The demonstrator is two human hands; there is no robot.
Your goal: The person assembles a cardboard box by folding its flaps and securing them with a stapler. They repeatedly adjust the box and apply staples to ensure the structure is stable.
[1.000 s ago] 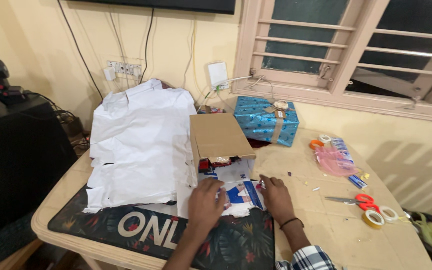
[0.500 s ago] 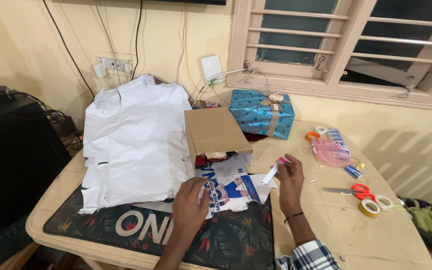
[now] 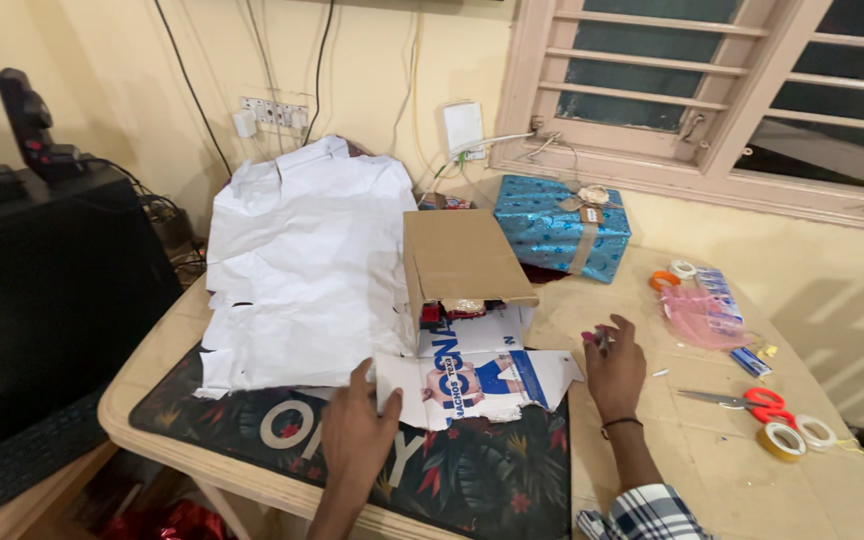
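My left hand [image 3: 357, 425] lies flat on the lower edge of a printed paper sheet [image 3: 472, 378] spread on the table mat. My right hand [image 3: 613, 367] rests on the table to the right of that sheet, fingers curled around a small pink-tipped pen or marker [image 3: 595, 340]. Just behind the printed sheet stands a brown cardboard box [image 3: 460, 257] with its near end open. A large crumpled white sheet [image 3: 297, 265] covers the table's left side.
A blue glittery wrapped gift with a ribbon [image 3: 563, 226] sits behind the box. Red-handled scissors [image 3: 739, 399], tape rolls [image 3: 797, 436], and a pink plastic bag [image 3: 697, 315] lie at right. A dark floral mat [image 3: 472, 470] covers the front. A black cabinet [image 3: 42, 270] stands left.
My right hand has shifted right, off the printed sheet, and now holds the small pen on the bare table. My left hand has slid down to the sheet's lower edge.
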